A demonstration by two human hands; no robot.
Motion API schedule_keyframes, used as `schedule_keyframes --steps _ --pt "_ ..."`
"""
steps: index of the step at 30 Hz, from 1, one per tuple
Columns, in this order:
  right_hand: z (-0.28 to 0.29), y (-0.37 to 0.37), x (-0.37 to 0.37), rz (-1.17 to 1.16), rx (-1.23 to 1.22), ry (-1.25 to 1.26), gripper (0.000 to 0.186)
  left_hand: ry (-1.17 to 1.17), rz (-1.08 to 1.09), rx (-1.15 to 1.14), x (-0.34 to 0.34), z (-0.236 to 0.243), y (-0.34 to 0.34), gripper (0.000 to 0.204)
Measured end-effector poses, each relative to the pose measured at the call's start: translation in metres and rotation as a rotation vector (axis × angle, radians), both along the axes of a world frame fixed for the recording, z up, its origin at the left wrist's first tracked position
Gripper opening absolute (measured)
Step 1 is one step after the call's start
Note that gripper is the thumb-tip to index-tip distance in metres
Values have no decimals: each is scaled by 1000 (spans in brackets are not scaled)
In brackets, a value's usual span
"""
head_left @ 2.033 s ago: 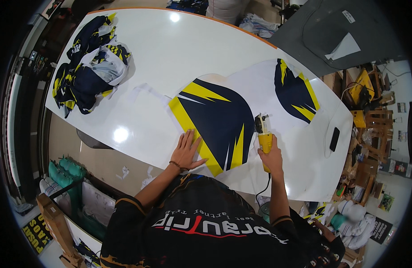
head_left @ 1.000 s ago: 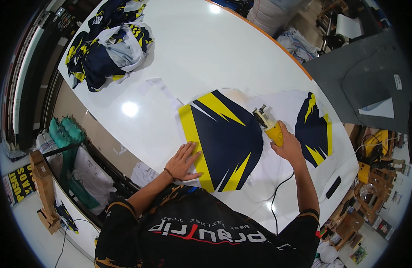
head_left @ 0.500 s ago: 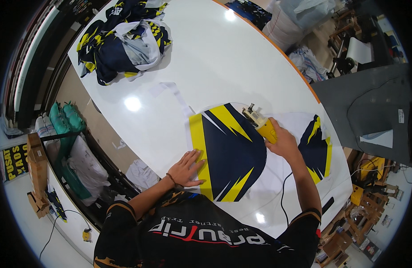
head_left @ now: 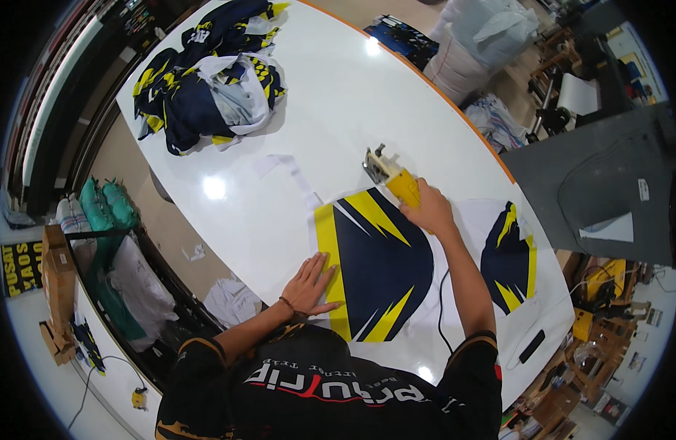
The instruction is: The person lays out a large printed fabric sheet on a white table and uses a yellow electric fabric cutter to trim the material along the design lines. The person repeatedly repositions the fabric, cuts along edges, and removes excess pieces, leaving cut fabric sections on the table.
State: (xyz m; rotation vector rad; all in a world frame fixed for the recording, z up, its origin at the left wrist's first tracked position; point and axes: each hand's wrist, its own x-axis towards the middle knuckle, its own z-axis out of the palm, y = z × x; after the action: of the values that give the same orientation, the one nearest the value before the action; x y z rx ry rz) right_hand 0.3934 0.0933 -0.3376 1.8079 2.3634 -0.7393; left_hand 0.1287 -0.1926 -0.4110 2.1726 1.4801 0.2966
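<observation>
My right hand (head_left: 432,211) grips the yellow body of an electric cloth cutter (head_left: 401,185). Its metal cutting head points up and left, just past the far edge of a navy and yellow fabric panel (head_left: 386,268). My left hand (head_left: 309,284) lies with fingers spread on the panel's yellow left border, pressing it to the white table (head_left: 338,95). From the cutter a black cord (head_left: 441,315) runs back beneath my right forearm. A smaller navy and yellow fabric piece (head_left: 505,257) lies to the right, on white material. The blade's contact point cannot be seen.
Crumpled navy, yellow and white fabric (head_left: 199,103) is heaped at the table's far left. A thin white strip (head_left: 294,170) trails from the panel. A black flat object (head_left: 532,346) lies near the right edge. Beyond the table stand bulky white sacks (head_left: 474,55) and a grey board (head_left: 580,172).
My right hand has carried the cutter left and away from me, from the panel's right curve to beyond its far edge. The left hand stays on the yellow border.
</observation>
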Motion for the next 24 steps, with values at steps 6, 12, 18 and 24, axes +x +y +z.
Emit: schedule_keyframes --steps 6,12,18,24 --pt "-23 -3 58 -367 123 206 52 23 63 6 -21 -8 31 108" --pt "-60 -111 205 -713 321 475 49 161 326 145 -95 -5 131 91" --pt "-43 -294 289 -1124 313 620 49 23 192 91 -16 -3 200 80" --pt "-8 -441 238 -1307 456 731 37 155 -305 215 140 -21 159 96"
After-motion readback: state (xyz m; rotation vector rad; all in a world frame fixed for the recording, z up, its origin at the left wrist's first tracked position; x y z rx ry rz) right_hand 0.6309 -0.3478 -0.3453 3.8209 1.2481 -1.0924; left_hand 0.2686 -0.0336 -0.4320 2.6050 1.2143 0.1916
